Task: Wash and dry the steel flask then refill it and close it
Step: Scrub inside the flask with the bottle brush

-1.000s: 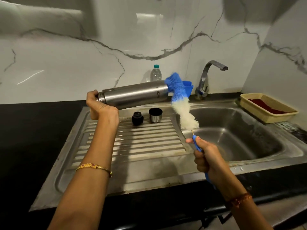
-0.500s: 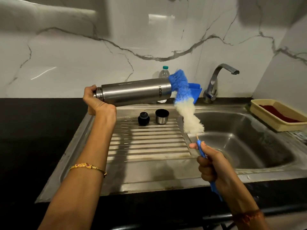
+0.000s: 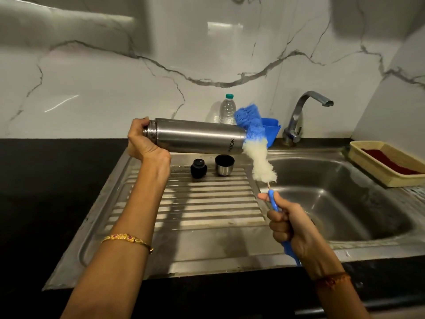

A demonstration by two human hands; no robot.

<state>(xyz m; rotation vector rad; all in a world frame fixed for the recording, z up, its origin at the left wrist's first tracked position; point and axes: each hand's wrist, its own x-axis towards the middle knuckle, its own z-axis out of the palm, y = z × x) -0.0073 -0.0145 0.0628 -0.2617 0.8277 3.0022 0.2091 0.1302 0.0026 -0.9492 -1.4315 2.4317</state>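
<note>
The steel flask (image 3: 195, 136) lies horizontal in the air above the drainboard, neck to the left. My left hand (image 3: 143, 143) grips it at the neck end. My right hand (image 3: 291, 226) grips the blue handle of a bottle brush (image 3: 256, 143). Its blue and white bristles press against the flask's base end on the right. The black stopper (image 3: 198, 168) and the steel cup lid (image 3: 224, 165) stand on the drainboard under the flask.
The steel sink basin (image 3: 340, 203) lies to the right, with the tap (image 3: 299, 118) behind it. A water bottle (image 3: 227, 109) and a blue holder (image 3: 272, 128) stand at the back wall. A beige tray (image 3: 388, 178) holding something dark red sits far right. Black counter surrounds the sink.
The flask has tipped from slightly raised at its base end to level or slightly lower there. The brush stays against the base, and both hands keep their grips.
</note>
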